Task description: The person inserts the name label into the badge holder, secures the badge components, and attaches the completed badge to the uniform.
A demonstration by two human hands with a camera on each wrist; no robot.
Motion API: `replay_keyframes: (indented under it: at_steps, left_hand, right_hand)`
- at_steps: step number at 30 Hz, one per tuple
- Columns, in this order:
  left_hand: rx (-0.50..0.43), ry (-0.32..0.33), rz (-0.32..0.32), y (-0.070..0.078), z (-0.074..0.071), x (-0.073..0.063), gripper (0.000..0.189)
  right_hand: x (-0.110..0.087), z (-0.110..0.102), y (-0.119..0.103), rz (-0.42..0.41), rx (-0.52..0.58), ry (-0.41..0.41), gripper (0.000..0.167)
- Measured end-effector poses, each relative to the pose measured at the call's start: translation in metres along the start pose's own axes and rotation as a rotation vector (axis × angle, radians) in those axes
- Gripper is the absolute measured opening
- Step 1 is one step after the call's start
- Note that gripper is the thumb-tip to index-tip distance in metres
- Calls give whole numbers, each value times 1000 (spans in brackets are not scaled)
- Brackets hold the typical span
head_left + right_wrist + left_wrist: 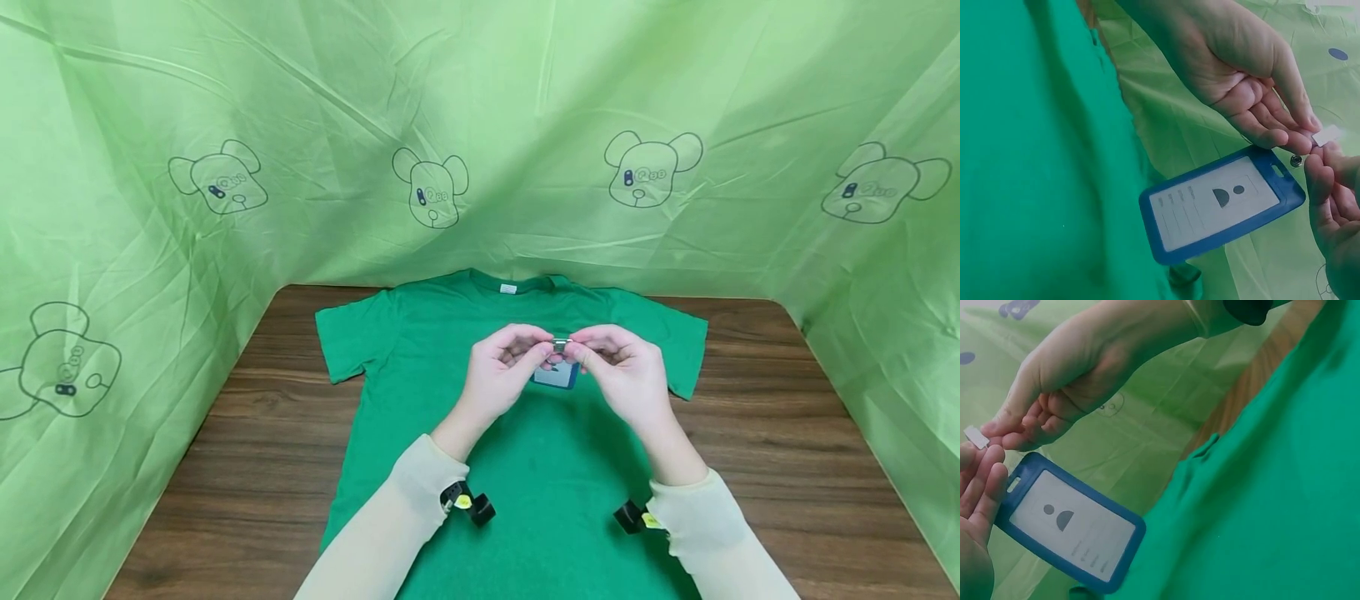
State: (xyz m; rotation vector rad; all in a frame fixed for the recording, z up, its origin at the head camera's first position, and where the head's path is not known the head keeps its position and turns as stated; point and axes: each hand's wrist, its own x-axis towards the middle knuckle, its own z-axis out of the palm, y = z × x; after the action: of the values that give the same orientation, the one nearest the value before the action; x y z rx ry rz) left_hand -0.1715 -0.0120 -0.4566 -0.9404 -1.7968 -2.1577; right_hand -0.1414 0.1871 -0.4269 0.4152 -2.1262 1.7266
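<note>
Both hands meet above the chest of a green T-shirt (465,400) spread flat on the table. Fingertips of my left hand (497,375) and right hand (628,379) pinch a small silvery metal badge clip (560,344) from its two sides. A blue-framed ID badge holder (556,377) hangs just under the fingers, partly hidden by them in the head view. In the left wrist view the badge holder (1072,522) shows a white card with a grey person icon. A round metal snap (1296,160) sits near its slot in the right wrist view.
The dark wood table (270,433) shows on both sides of the shirt. Light green cloth (517,100) with bear-head drawings walls in the back and sides. A white neck label (507,289) lies in the shirt's collar. Each wrist carries a small black camera (482,509).
</note>
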Motion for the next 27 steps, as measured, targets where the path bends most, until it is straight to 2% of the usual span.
replay_keyframes:
  at_steps: [7,18,27]
  left_hand:
    - [-5,-18,-3,-1,0,-1,12]
    - [42,-8,-3,-1,1,-1,11]
    - [40,-10,-18,0,1,-3,10]
  right_hand:
    - [-1,3,-2,-16,-47,13,8]
    - [-2,3,-2,-44,-84,19,10]
    - [-2,4,0,-72,-102,21,11]
